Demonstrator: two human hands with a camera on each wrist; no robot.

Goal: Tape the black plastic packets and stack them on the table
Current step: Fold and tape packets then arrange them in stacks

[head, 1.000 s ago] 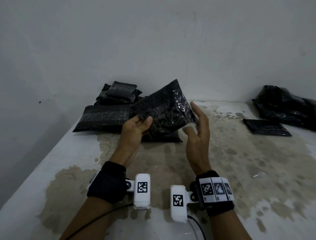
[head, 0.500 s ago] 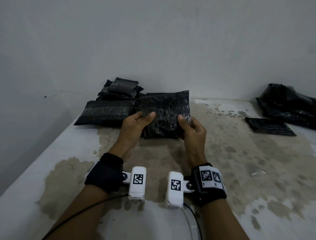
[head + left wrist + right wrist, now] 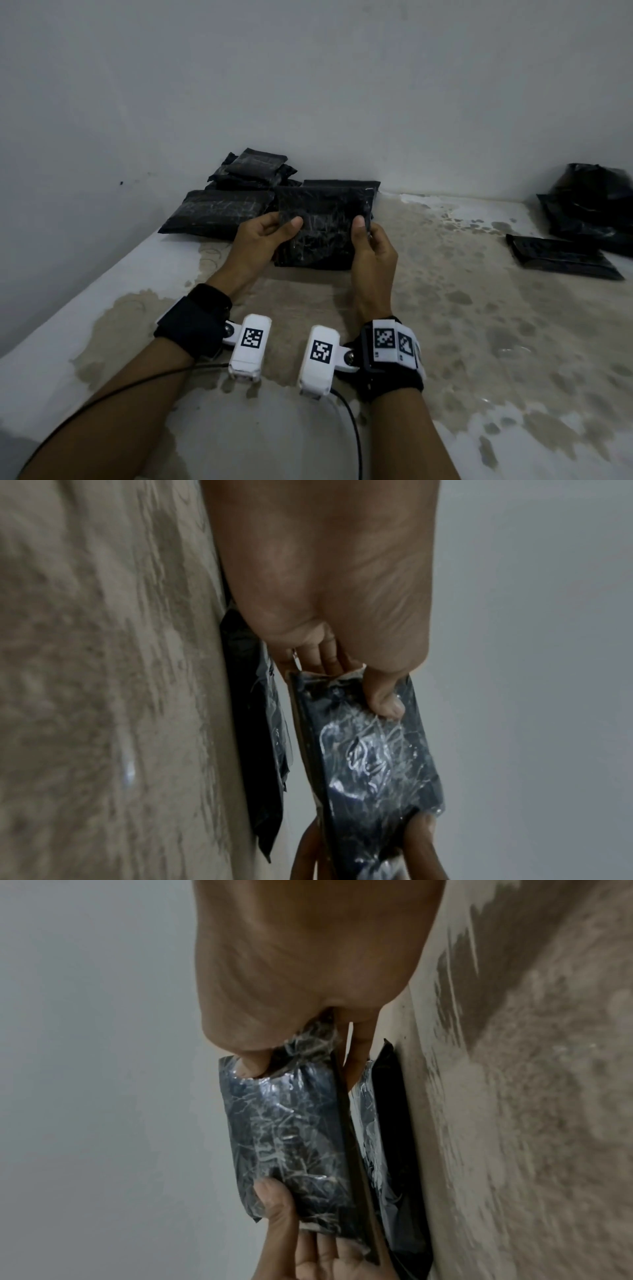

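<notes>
Head view showed two wrist cameras nearest, strapped to the forearms over the stained table. Beyond them, the left hand and the right hand each gripped a side edge of a taped black packet, thumbs on top and fingers curled beneath. Both wrist views showed it held clear above another packet lying flat on the table, a gap between them. Behind and left sat a stack of packets against the wall. Far right lay a flat black packet, with a crumpled black bag behind it.
</notes>
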